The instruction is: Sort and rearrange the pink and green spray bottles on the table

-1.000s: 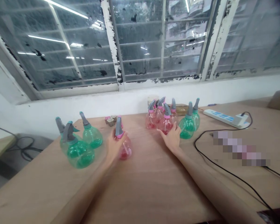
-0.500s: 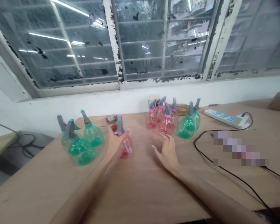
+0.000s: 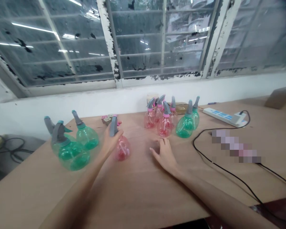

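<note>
My left hand point(image 3: 109, 140) is closed around the neck of a pink-tinted clear spray bottle point(image 3: 123, 149) with a grey head, which stands upright on the table. My thumb covers its pink collar. A little pink shows at the bottle's bottom. To the right, my right hand point(image 3: 166, 156) is open and holds nothing, its fingers loosely bent and the thumb apart. It is low over the table, just in front of a cluster of several pink spray bottles point(image 3: 164, 128). Left of my left hand stand 3 green spray bottles point(image 3: 73, 157) with grey heads and teal collars.
Two more green spray bottles point(image 3: 184, 128) stand right of the pink cluster. Beyond them are a white power strip point(image 3: 219, 116), a black cable point(image 3: 219, 165) and a pixelated object point(image 3: 233, 144). Small grey-and-pink pieces point(image 3: 107, 119) lie behind my left hand. A window wall bounds the back.
The camera view has shifted, so the whole scene sits further left and slightly higher. My left thumb now covers the bottle's collar. My right fingers are bent a little more.
</note>
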Available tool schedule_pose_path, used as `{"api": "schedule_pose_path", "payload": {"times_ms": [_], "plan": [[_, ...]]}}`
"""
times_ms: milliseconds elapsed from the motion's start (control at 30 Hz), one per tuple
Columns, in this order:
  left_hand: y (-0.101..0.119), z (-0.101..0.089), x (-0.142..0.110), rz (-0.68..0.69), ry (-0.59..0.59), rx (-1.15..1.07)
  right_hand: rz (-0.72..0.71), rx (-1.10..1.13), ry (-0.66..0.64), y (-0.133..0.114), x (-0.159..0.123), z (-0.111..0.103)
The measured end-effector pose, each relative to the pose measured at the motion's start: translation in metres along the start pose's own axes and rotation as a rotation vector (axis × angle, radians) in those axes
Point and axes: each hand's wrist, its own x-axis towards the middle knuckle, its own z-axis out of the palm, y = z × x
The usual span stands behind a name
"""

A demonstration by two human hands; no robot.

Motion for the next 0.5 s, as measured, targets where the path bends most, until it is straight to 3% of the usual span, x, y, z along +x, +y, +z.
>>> {"api": "schedule_pose_path", "payload": {"times_ms": [233, 500], "plan": [[0.0089, 0.0056, -0.0015, -0.012, -0.034, 0.003, -0.023, 0.055, -0.05, -0.0021, -0.0003, 0.0005], [0.0013, 0.0103, -0.0009, 0.076, -0.008, 0.014, -0.032, 0.091, -0.092, -0.0016, -0.0032, -0.0004]]}}
